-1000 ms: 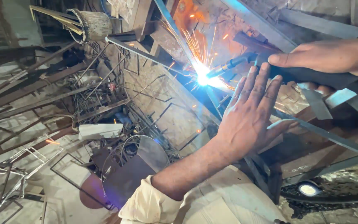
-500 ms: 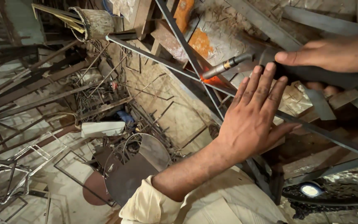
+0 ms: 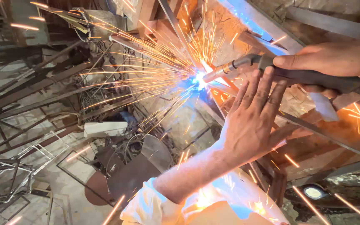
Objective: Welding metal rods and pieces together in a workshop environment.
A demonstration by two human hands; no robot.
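Scrap metal is littering the floor (image 3: pixel 42 196) at lower left. Sparks, absent half a second ago, are now spraying from the torch (image 3: pixel 271 73) tip at centre; the right hand (image 3: pixel 338 60) is gripping it closed, the left hand (image 3: pixel 255 121) is resting flat, fingers spread, on the metal bar (image 3: pixel 338 139).

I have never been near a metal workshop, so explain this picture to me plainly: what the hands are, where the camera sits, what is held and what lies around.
There is one view, from a camera worn on the person's head, looking down at their two bare hands. The right hand grips a dark welding torch by its handle. The torch's metal tip meets a thin steel bar, and a bright blue-white arc burns there, throwing orange sparks outward. The left hand is open, fingers spread, raised flat just below the torch; whether it touches the torch I cannot tell. A pale rolled-up sleeve covers that arm. Below lies scrap: metal rods and frames, curved sheet pieces and a white boxy object.
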